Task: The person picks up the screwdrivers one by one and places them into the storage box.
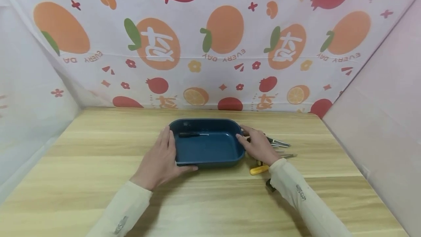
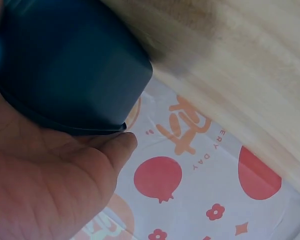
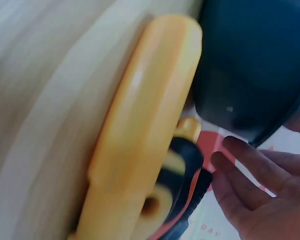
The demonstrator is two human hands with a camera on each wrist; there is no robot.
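A dark blue rectangular tray (image 1: 213, 149) sits on the wooden table (image 1: 98, 149) in the head view. One black-handled screwdriver (image 1: 194, 134) lies in it near the back wall. My left hand (image 1: 164, 153) rests flat against the tray's left side, thumb along the front rim. In the left wrist view the thumb (image 2: 117, 147) presses under the tray's rim (image 2: 70, 65). My right hand (image 1: 257, 145) touches the tray's right rim with straight fingers (image 3: 240, 170). Neither hand grips anything.
Several hand tools lie just right of the tray under my right hand: a yellow handle (image 1: 258, 170) (image 3: 140, 140), metal-tipped tools (image 1: 279, 143), and a small black part (image 1: 269, 185). Fruit-print cloth walls (image 1: 223, 46) enclose the table on three sides.
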